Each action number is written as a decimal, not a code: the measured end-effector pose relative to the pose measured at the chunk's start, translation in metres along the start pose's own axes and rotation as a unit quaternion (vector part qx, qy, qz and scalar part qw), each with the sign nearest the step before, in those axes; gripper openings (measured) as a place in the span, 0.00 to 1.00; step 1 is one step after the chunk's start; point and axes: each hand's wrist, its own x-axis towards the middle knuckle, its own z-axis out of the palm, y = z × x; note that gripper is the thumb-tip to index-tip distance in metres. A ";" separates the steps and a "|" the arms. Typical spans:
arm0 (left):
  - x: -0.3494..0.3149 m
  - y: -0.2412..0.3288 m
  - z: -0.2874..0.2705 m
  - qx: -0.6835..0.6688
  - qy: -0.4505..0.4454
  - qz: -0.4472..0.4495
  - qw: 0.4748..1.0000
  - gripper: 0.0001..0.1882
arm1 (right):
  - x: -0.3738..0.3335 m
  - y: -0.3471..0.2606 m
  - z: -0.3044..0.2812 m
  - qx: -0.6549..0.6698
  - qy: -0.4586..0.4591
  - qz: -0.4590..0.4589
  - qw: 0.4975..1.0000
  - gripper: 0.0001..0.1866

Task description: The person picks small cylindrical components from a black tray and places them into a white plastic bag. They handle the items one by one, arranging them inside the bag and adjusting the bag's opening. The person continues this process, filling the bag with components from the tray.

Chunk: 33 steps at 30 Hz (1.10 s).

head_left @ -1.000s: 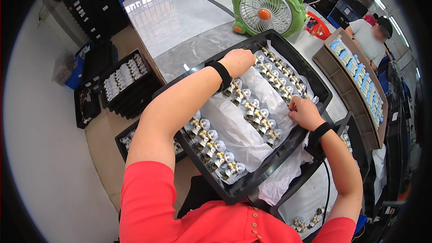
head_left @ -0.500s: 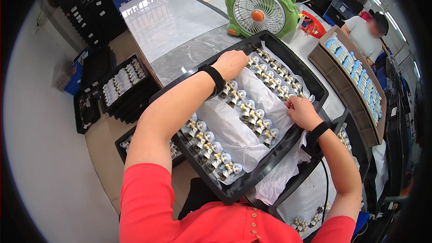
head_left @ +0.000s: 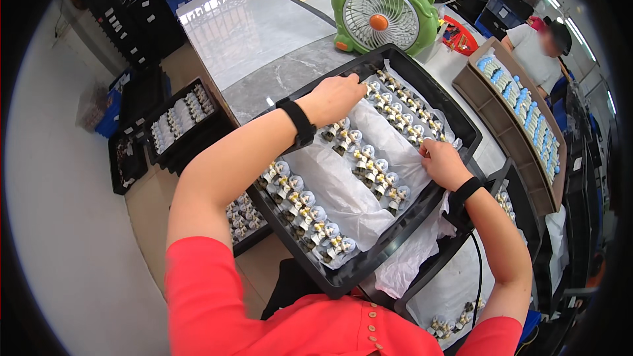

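Observation:
A black plastic tray [head_left: 339, 282] lies in front of me, tilted across the view. In it, rows of small figurines [head_left: 374, 170] with clear round heads and white-and-yellow bodies alternate with strips of white tissue paper [head_left: 339, 191]. My left hand [head_left: 331, 99] is over the tray's far left part, fingers closed at the far end of a paper strip. At the strip's right end my right hand [head_left: 446, 163] pinches the paper edge between thumb and fingers. The left fingertips are partly hidden by the hand.
A green cartoon-shaped fan [head_left: 379, 16] stands behind the tray. To the right are a brown crate [head_left: 508, 118] of blue-and-white pieces and a person [head_left: 537, 56]. Another black tray [head_left: 455, 273] lies under the near right side. Stacked trays [head_left: 181, 125] stand on the left floor.
My left forearm and elbow have shifted left and lower, uncovering more figurines at the tray's left and below it. The left fingers stay near the same spot; my right hand is almost still.

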 end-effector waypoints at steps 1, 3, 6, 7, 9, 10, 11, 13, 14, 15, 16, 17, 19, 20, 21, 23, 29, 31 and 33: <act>-0.005 0.000 0.000 -0.034 -0.017 0.008 0.999 0.09 | 0.000 0.000 -0.002 0.000 -0.007 0.004 1.000 0.08; -0.017 0.001 -0.004 -0.071 -0.083 0.026 0.994 0.10 | -0.003 -0.004 -0.007 -0.004 -0.005 -0.007 1.000 0.09; -0.030 -0.001 -0.014 -0.094 -0.149 0.009 0.984 0.11 | -0.010 -0.028 -0.022 -0.006 -0.004 -0.051 0.999 0.11; -0.034 -0.005 -0.015 -0.080 -0.157 0.004 0.984 0.11 | -0.010 -0.037 -0.025 0.004 -0.020 -0.062 0.998 0.12; -0.042 -0.009 -0.021 -0.070 -0.146 -0.004 0.987 0.12 | -0.011 -0.055 -0.030 0.031 -0.063 -0.073 0.995 0.14; -0.045 -0.008 -0.026 -0.080 -0.159 -0.007 0.984 0.13 | -0.013 -0.061 -0.029 0.041 -0.072 -0.092 0.992 0.14; -0.049 -0.007 -0.033 -0.089 -0.171 -0.011 0.981 0.14 | -0.016 -0.067 -0.026 0.051 -0.081 -0.112 0.989 0.15; -0.061 -0.002 -0.042 -0.120 -0.176 0.018 0.977 0.14 | -0.026 -0.081 -0.021 0.062 -0.095 -0.155 0.981 0.15; -0.066 0.001 -0.045 -0.131 -0.197 0.020 0.972 0.14 | -0.029 -0.086 -0.018 0.070 -0.106 -0.164 0.978 0.15; -0.071 0.005 -0.046 -0.143 -0.220 0.025 0.965 0.14 | -0.034 -0.090 -0.014 0.080 -0.118 -0.170 0.975 0.14; -0.074 0.011 -0.049 -0.155 -0.243 0.029 0.957 0.14 | -0.038 -0.094 -0.010 0.090 -0.130 -0.176 0.972 0.14; -0.077 0.017 -0.054 -0.156 -0.258 0.036 0.953 0.14 | -0.041 -0.099 -0.008 0.095 -0.134 -0.185 0.969 0.13; -0.082 0.024 -0.060 -0.148 -0.281 0.049 0.947 0.16 | -0.047 -0.109 -0.003 0.063 -0.146 -0.218 0.963 0.14; -0.084 0.027 -0.061 -0.144 -0.292 0.056 0.944 0.16 | -0.050 -0.114 -0.002 0.046 -0.152 -0.234 0.959 0.14; -0.085 0.028 -0.062 -0.118 -0.307 0.065 0.942 0.19 | -0.053 -0.120 -0.002 0.041 -0.152 -0.242 0.958 0.15; -0.085 0.031 -0.062 -0.098 -0.329 0.057 0.937 0.21 | -0.057 -0.126 0.004 0.002 -0.167 -0.244 0.955 0.16; -0.085 0.024 -0.048 -0.086 -0.315 0.047 0.944 0.28 | -0.052 -0.113 0.029 -0.052 -0.149 -0.225 0.962 0.08; -0.087 0.024 -0.046 -0.080 -0.301 0.040 0.949 0.29 | -0.051 -0.109 0.030 -0.039 -0.128 -0.227 0.965 0.06; -0.087 0.022 -0.043 -0.081 -0.307 0.041 0.947 0.30 | -0.049 -0.106 0.028 -0.041 -0.152 -0.208 0.965 0.06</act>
